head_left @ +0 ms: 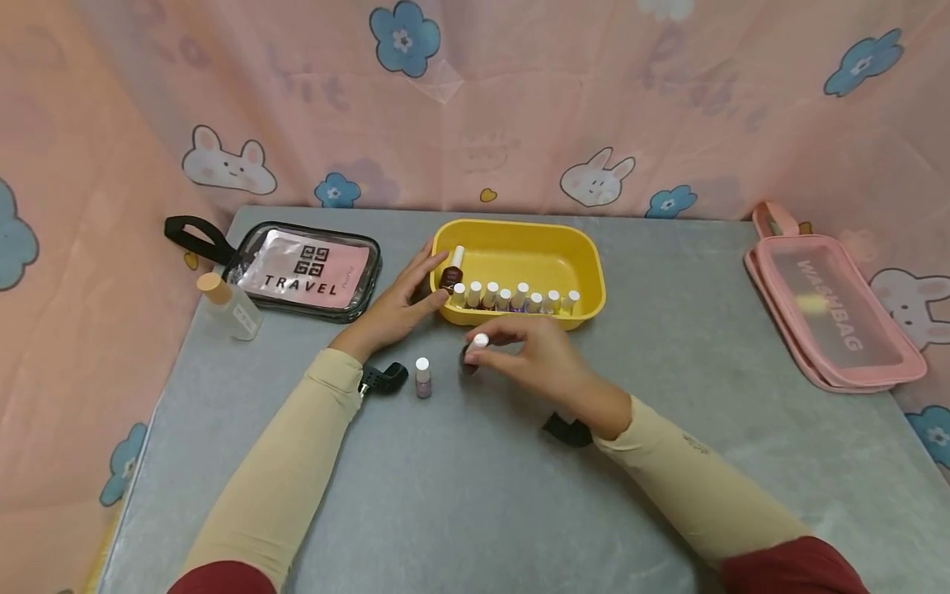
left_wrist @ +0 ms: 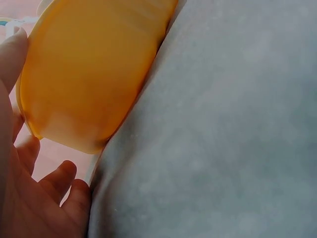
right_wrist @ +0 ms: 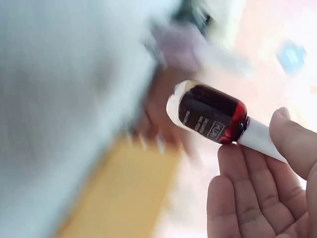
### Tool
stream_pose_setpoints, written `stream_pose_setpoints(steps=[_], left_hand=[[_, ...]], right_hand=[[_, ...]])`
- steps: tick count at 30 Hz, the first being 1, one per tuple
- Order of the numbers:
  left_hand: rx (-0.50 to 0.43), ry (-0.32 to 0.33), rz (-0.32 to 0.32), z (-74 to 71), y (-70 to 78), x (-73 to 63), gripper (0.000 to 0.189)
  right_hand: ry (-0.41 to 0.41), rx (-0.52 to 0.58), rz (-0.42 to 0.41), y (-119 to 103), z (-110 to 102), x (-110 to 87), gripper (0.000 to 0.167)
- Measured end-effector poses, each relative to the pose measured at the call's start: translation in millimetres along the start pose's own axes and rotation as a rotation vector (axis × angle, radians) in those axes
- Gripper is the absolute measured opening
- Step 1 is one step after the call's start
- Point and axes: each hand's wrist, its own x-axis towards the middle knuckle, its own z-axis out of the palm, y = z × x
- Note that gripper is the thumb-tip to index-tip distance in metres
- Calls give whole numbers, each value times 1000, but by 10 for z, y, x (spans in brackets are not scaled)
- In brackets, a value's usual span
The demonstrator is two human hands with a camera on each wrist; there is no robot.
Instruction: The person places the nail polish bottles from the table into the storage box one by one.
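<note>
My right hand [head_left: 545, 363] pinches the white cap of a dark red nail polish bottle [right_wrist: 210, 111] between thumb and fingers, in front of a yellow basket [head_left: 527, 233]. Spread fingers of my left hand [head_left: 397, 305] rest against the basket's left end, the thumb at its rim; the left wrist view shows the basket wall [left_wrist: 89, 74] close beside them. Inside, several small white-capped bottles [head_left: 505, 299] line the front side, and a larger dark red bottle [head_left: 451, 276] leans in the left end. A small mauve nail polish bottle [head_left: 423, 379] stands on the table between the hands.
Left of the basket lies a clear TRAVEL pouch [head_left: 304, 272] with black trim, a bottle with a tan cap [head_left: 236, 312] beside it. A pink WASHBAG pouch [head_left: 839, 309] lies at the right edge of the grey table [head_left: 460, 495]. A patterned pink curtain [head_left: 505, 99] hangs behind.
</note>
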Motion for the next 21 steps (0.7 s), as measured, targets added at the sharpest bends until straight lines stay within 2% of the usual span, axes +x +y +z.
stream_pose_setpoints(steps=[3,6,8,10,15,21], left_hand=[[5,-4,3,-12,17,5,69],[12,-7,7,-33,32,-10,72],[21,-8,6,-48,34,-23,73],[28,-6,7,-58,29,-31,73],[18,1,12,-48,15,-21,71],[-6,2,14,-4,5,4,72]], right_hand=[[106,-20,129,8,-458,-52,20],[213,-52,276,108,-898,-110,30],[266,-66,343,214,-1109,-136,37],[287,-79,373,331,-1237,-144,41],[254,-141,400,616,-1259,-105,44],[201,-142,407,756,-1112,-113,35]])
